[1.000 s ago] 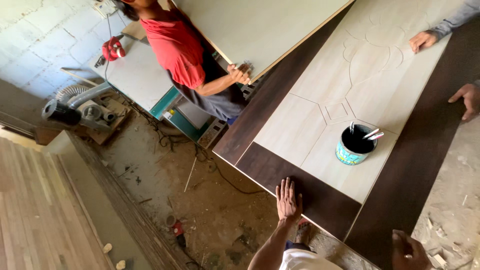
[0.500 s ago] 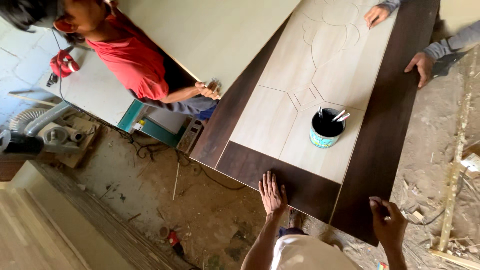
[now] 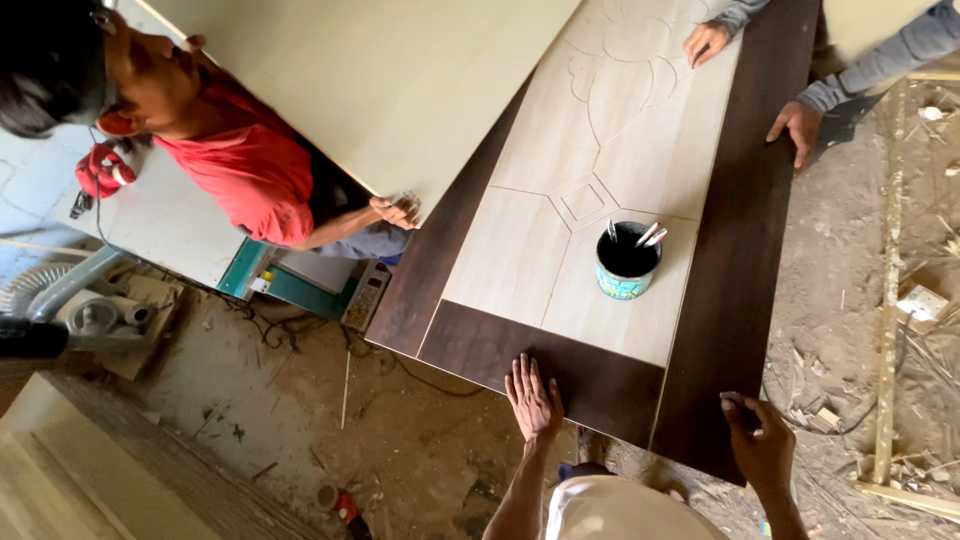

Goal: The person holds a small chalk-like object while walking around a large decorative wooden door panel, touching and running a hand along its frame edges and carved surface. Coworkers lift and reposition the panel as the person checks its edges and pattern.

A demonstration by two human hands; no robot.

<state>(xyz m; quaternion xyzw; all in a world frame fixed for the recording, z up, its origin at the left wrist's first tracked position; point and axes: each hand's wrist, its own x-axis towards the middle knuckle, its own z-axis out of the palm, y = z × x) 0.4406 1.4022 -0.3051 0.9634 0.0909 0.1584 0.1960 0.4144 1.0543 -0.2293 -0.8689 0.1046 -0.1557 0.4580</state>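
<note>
A long dark brown door panel (image 3: 740, 250) with a pale carved inlay (image 3: 560, 230) lies flat in front of me. My left hand (image 3: 533, 395) rests flat on its near dark end with the fingers spread. At the near right corner of the panel, my right hand (image 3: 760, 440) curls over the edge. A round can (image 3: 628, 265) with several tools standing in it sits on the pale inlay, beyond my hands.
A person in a red shirt (image 3: 250, 170) on the left holds a large pale board (image 3: 400, 90) by its corner. Another person's hands (image 3: 797, 125) rest on the panel's far end. Machines, cables and wood scraps (image 3: 900, 300) lie on the dirt floor.
The view has swung so the person in red and the panel's far end sit closer to centre. My right hand has come up onto the panel's corner; my left hand stays flat.
</note>
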